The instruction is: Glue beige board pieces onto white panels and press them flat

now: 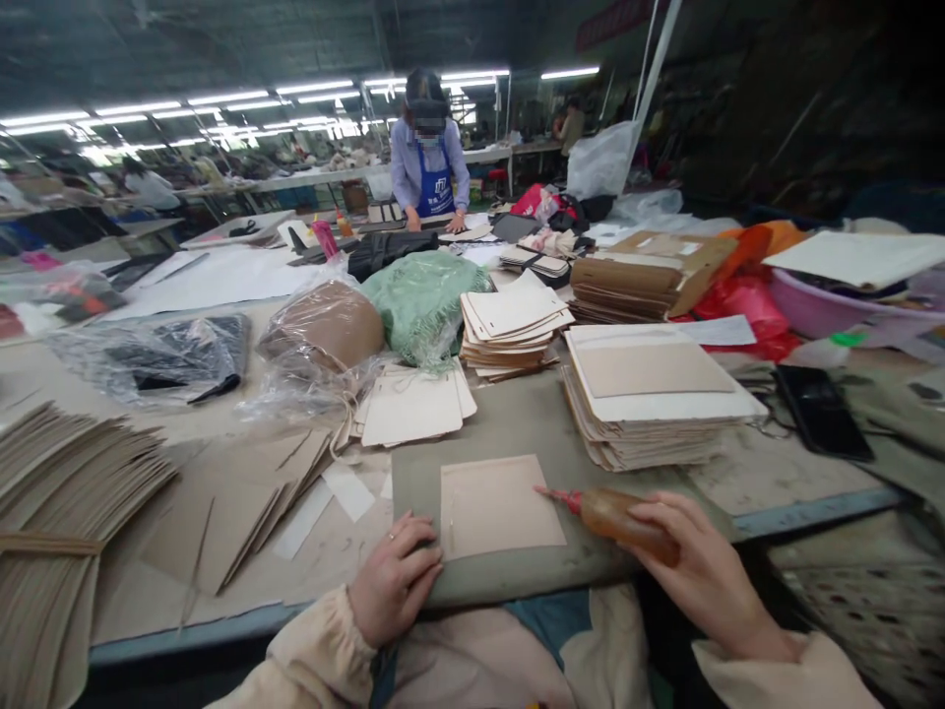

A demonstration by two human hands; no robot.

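Observation:
A beige rectangular piece (498, 507) lies flat on a grey-green mat (509, 423) at the table's front edge. My right hand (690, 551) is wrapped round an amber glue bottle (627, 522) with a red nozzle, tilted so that its tip is over the piece's right edge. Beside the piece's lower left corner, my left hand (399, 576) rests on the mat with fingers curled; what is under them, if anything, is hidden. Behind the mat stand a stack of cream pieces (650, 379) with a beige sheet on top, and a smaller cream stack (413, 404).
Fanned brown pieces (59, 492) fill the left side. Plastic-wrapped goods (325, 320) and a green fringed bundle (424, 295) sit behind. A black phone (823, 409) and a purple basin (863, 305) are at right. A person in a blue apron (432, 167) stands across the table.

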